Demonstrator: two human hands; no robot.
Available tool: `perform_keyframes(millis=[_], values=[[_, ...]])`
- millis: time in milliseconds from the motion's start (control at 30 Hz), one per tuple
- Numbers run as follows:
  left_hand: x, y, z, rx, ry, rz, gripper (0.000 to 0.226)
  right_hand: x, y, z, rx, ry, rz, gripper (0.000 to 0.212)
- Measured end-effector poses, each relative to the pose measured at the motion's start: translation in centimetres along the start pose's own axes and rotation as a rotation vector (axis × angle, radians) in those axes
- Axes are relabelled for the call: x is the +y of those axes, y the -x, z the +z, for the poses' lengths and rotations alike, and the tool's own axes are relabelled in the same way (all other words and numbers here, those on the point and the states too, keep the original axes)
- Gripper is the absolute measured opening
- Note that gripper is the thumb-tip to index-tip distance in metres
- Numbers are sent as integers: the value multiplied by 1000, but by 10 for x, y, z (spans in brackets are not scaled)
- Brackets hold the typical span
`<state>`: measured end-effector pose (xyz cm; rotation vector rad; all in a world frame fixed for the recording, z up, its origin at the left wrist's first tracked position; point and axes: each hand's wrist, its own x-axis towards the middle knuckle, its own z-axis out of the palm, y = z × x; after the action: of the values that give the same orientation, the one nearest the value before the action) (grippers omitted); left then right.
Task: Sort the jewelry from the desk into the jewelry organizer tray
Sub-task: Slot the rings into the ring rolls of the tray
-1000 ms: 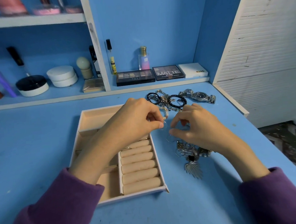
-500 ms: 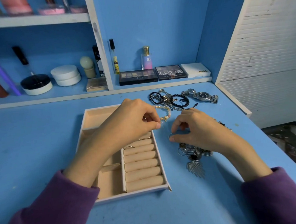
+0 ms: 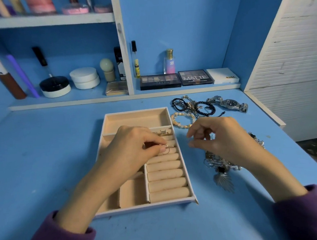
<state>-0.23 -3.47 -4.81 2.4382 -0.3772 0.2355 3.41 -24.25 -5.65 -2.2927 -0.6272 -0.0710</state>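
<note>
The left hand point(image 3: 135, 145) pinches a thin ring point(image 3: 166, 150) over the tray point(image 3: 134, 115) rolls. Next, I'd judge, it gets pressed gently into a slot. The right hand point(image 3: 221, 139) has its fingers curled, pinching a small silvery piece point(image 3: 213, 136) above the desk pile point(image 3: 219, 164).

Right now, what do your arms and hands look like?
The left hand and right hand are bare, no gloves. Purple sleeves, the left sleeve and right sleeve, end partway up the forearms. No watch or bracelet shows on either wrist.
</note>
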Motion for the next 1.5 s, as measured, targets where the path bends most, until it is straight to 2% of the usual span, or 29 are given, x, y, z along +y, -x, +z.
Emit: perform_keyframes(millis=[100,233,367,533,700,800,1500], values=[[-3,1,3,20,8,10,13,-10,-1,8,83,-88,-75,15],[-7,-1,4,60,-68,102,3,-17,-5,26,146,37,-243,12],[-9,2,5,54,-97,149,9,-14,-8,36,114,152,-321,9],[-8,5,3,17,-93,159,11,-14,-8,35,96,177,-349,7],[-9,8,1,-4,-95,167,10,-16,-3,28,16,117,-296,4],[-10,8,1,-4,-98,168,16,-16,0,24,-34,87,-280,11],[-10,7,6,36,-110,174,6,-15,-1,28,-11,140,-244,9]])
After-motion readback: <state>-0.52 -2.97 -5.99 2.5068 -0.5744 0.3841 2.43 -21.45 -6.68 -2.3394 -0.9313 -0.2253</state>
